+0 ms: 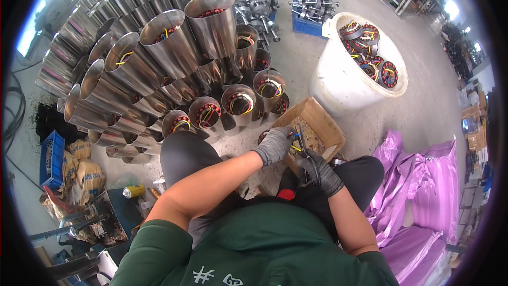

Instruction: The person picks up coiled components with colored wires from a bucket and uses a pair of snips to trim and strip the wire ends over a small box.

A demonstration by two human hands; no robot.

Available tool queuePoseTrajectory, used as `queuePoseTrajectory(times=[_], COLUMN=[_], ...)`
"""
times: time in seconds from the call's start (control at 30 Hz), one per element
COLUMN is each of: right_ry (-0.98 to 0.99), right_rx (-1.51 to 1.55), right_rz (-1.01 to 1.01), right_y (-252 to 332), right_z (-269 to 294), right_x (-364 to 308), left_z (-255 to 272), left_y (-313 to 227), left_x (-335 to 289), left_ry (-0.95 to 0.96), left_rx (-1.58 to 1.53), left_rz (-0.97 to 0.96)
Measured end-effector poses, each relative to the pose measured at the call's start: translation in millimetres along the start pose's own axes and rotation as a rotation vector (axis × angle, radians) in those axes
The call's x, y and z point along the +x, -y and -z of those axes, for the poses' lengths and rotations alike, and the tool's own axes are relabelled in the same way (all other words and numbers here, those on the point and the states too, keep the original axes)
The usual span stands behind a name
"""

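My left hand (276,145), in a grey glove, is closed over a bundle of coloured wires (295,148), yellow and blue among them. Part of a motor stator with red windings (262,136) shows beside that hand; the glove covers the rest. My right hand (324,175), gloved in darker grey, grips a dark plier-like tool (304,151), its jaws up against the wires. Whether the jaws have closed on a wire is too small to tell. Both hands are over the near side of an open cardboard box (330,130) with small scraps in its bottom.
Steel cylinders (169,42), several with wound stators inside, stack up at the left. A white tub (338,82) of stators stands beyond the box. Shafted rotors fill a blue crate (309,24) farther back. Purple sacks (431,190) lie at my right, a spray can (133,191) at my left.
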State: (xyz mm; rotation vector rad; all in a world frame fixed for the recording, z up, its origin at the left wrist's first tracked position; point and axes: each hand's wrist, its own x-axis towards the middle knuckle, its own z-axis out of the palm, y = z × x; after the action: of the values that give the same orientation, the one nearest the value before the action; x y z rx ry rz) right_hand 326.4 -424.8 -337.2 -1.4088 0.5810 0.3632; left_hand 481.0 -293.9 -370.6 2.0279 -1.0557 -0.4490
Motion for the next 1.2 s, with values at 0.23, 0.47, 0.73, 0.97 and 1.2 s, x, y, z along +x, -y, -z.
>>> queuePoseTrajectory(times=[0.23, 0.47, 0.73, 0.97, 1.2], right_ry=[0.003, -0.333, -0.308, -0.284, -0.174], right_rx=[0.072, 0.101, -0.802, -0.617, 0.139], right_rz=[0.011, 0.144, 0.461, 0.576, 0.166], right_y=[-12, -21, 4, -22, -7], right_z=[9, -1, -14, -6, -10], right_x=[10, 12, 3, 15, 5], left_z=[0, 2, -13, -16, -12], left_y=[-8, -9, 13, 18, 21], left_x=[3, 9, 12, 9, -1], left_ry=[0.187, 0.279, 0.371, 0.168, 0.254], left_rx=[-0.033, -0.074, 0.743, -0.366, -0.886], left_rz=[0.069, 0.269, -0.392, 0.183, 0.381])
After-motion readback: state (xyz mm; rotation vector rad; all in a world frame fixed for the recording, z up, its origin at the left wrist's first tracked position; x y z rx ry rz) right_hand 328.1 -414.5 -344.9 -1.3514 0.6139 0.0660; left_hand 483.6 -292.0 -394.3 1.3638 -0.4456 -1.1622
